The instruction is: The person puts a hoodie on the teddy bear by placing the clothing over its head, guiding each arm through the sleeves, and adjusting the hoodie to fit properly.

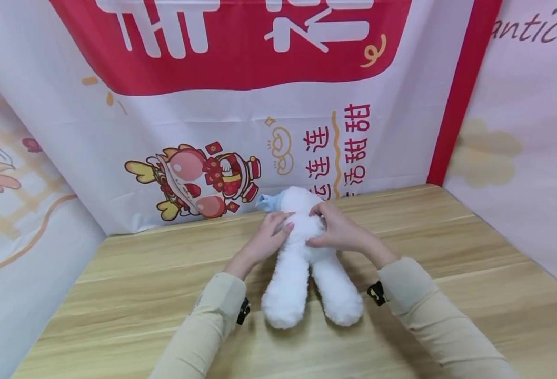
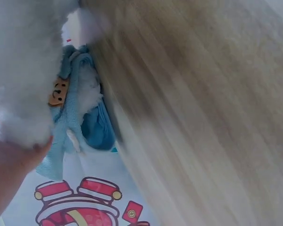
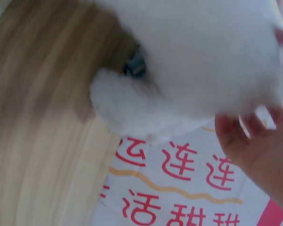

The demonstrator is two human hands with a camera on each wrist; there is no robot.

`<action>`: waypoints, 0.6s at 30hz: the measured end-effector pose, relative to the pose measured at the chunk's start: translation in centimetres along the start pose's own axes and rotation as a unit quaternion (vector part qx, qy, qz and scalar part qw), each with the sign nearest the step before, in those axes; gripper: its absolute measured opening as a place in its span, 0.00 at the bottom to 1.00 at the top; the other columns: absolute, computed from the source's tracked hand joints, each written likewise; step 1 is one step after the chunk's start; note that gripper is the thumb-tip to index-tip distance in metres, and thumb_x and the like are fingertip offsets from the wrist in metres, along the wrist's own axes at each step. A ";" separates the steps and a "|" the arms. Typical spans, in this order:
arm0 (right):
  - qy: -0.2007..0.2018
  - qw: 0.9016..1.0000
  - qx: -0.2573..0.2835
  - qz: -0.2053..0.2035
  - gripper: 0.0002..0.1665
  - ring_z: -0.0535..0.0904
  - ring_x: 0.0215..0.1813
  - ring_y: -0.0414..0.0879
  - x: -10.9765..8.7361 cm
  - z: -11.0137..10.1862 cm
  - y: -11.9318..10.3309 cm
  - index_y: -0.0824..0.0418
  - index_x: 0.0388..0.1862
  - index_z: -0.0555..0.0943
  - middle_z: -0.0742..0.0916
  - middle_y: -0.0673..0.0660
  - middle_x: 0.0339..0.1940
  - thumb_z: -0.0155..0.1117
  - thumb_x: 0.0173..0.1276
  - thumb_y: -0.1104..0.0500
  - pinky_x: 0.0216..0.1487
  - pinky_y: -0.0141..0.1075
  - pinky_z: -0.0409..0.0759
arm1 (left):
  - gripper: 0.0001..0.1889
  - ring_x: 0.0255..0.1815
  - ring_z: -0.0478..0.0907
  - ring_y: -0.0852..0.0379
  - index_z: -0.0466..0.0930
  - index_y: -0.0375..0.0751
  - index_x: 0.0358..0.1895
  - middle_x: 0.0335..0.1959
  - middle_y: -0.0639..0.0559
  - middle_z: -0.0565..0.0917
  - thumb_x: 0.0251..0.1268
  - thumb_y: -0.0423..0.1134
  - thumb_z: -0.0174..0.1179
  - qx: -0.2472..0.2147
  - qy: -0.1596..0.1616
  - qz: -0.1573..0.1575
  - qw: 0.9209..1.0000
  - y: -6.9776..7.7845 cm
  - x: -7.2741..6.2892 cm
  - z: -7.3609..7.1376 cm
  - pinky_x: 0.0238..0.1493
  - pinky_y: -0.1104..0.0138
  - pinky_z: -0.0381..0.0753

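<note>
A fluffy white plush toy (image 1: 285, 292) is on the wooden table, its two long legs spread toward me. My left hand (image 1: 265, 238) grips one side of its body, thumb on the top surface. On the opposite side, my right hand (image 1: 342, 230) holds the body between thumb and fingers. Curled fingertips press into the white fur (image 3: 203, 61) in the right wrist view. Light blue cloth (image 2: 61, 136) with a brown bear-face patch (image 2: 58, 92) shows beside the plush in the left wrist view. Much of that cloth is hidden behind the toy in the head view.
The wooden table (image 1: 165, 295) meets a white and red printed banner (image 1: 240, 116) at its back edge. More printed cloth (image 1: 510, 147) hangs along the right side, and another printed sheet (image 1: 22, 221) stands on the left. Dark wrist straps (image 1: 376, 293) show at the sleeves.
</note>
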State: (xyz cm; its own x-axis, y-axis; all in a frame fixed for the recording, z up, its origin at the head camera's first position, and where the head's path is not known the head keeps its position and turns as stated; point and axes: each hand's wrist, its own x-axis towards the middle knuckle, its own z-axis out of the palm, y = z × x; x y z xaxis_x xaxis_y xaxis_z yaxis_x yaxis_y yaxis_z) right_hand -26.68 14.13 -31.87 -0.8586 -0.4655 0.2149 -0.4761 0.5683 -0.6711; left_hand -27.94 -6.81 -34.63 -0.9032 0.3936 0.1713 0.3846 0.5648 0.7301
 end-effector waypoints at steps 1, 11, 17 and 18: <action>-0.011 1.000 0.001 0.002 0.28 0.72 0.51 0.53 0.0 -0.1 -0.1 0.67 0.50 0.70 0.76 0.63 0.50 0.71 0.54 0.58 0.54 0.44 0.75 | 0.21 0.73 0.56 0.39 0.70 0.40 0.64 0.72 0.38 0.60 0.74 0.46 0.45 0.002 0.007 0.000 1.000 0.0 0.0 0.0 0.72 0.44 0.56; 0.032 0.998 0.011 0.055 0.14 0.78 0.45 0.54 1.8 -0.3 -0.4 0.70 0.45 0.76 0.82 0.65 0.43 0.50 0.74 0.59 0.47 0.41 0.79 | 0.19 0.74 0.57 0.40 0.77 0.42 0.40 0.73 0.43 0.63 0.72 0.54 0.46 0.071 0.046 -0.001 0.996 1.3 0.2 1.1 0.73 0.46 0.57; 0.069 0.994 -0.026 0.081 0.26 0.68 0.65 0.64 3.1 -0.4 0.2 0.72 0.62 0.68 0.72 0.71 0.63 0.54 0.72 0.57 0.67 0.55 0.68 | 0.16 0.74 0.57 0.40 0.78 0.43 0.39 0.72 0.42 0.64 0.71 0.51 0.49 0.081 0.033 0.029 0.996 1.9 -0.3 2.2 0.73 0.47 0.58; 0.061 0.994 -0.035 0.087 0.29 0.64 0.68 0.65 3.3 -0.3 0.4 0.72 0.65 0.65 0.70 0.71 0.66 0.55 0.71 0.55 0.70 0.56 0.64 | 0.15 0.74 0.57 0.40 0.77 0.43 0.38 0.72 0.42 0.64 0.71 0.51 0.49 0.083 0.033 0.033 0.995 2.0 -0.3 2.3 0.73 0.47 0.58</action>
State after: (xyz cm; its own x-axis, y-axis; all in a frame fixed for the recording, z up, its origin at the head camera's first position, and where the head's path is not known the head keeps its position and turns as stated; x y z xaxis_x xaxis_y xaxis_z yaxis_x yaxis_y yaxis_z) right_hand -29.77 13.01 -31.17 -0.9435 -0.2732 0.1873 -0.3273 0.6813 -0.6548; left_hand -26.45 -4.17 -34.71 -0.8837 0.3880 0.2618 0.4641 0.6536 0.5979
